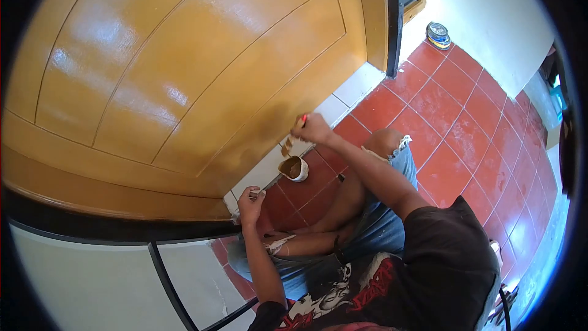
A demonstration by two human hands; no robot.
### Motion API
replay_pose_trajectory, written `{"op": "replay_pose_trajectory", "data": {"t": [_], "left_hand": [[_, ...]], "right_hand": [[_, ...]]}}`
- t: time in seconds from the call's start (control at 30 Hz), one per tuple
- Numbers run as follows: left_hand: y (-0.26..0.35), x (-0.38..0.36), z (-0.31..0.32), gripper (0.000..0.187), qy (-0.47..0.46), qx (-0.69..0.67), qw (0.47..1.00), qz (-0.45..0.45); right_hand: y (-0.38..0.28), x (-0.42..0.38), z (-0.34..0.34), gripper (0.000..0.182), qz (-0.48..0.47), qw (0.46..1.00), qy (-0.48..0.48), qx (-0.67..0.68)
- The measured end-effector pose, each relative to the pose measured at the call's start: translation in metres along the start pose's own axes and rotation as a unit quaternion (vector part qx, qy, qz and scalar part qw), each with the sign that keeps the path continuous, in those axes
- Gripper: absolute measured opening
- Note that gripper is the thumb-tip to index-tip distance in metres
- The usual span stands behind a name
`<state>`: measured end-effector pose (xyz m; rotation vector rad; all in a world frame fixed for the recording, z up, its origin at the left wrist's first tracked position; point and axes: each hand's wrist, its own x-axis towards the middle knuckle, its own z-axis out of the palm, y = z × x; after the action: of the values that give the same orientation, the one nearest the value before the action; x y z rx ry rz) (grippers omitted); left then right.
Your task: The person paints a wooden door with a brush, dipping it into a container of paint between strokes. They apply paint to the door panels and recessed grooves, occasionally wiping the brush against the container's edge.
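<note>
My right hand [313, 130] is closed around a paintbrush [286, 146] with some red near its handle, the bristles coated in brown paint and pointing down. Just below the brush stands a small white tub [298, 170] with brown paint inside, on the floor by the door's foot. My left hand [250, 206] is raised near the door's lower corner, fingers pinched on a thin pale stick [256, 192] whose kind I cannot make out. In front of both hands is a glossy yellow-brown wooden door [202, 79] with grooved lines.
Red floor tiles [422, 122] spread to the right, with a white tile strip [334, 109] along the door's bottom. A round tin [437, 34] stands by the white wall [496, 18]. My legs in torn jeans [383, 208] are folded close to the tub.
</note>
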<state>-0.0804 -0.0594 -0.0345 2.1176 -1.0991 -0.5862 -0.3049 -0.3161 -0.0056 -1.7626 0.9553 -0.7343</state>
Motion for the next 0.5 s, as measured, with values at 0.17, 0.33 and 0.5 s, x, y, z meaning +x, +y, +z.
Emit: {"op": "replay_pose_trajectory", "data": {"t": [0.17, 0.33, 0.5], "left_hand": [[-0.008, 0.002, -0.001, 0.019, -0.003, -0.003, 1.000, 0.010], [0.006, 0.003, 0.001, 0.024, -0.005, 0.002, 1.000, -0.006], [-0.001, 0.004, 0.006, 0.025, -0.020, 0.020, 1.000, -0.003]], "right_hand": [[-0.031, 0.023, -0.103, 0.017, 0.009, 0.963, 0.172, 0.206], [0.016, 0.033, -0.187, 0.032, -0.001, 0.896, 0.373, 0.239], [0.076, 0.060, -0.209, 0.040, -0.038, 0.874, 0.460, 0.155]]}}
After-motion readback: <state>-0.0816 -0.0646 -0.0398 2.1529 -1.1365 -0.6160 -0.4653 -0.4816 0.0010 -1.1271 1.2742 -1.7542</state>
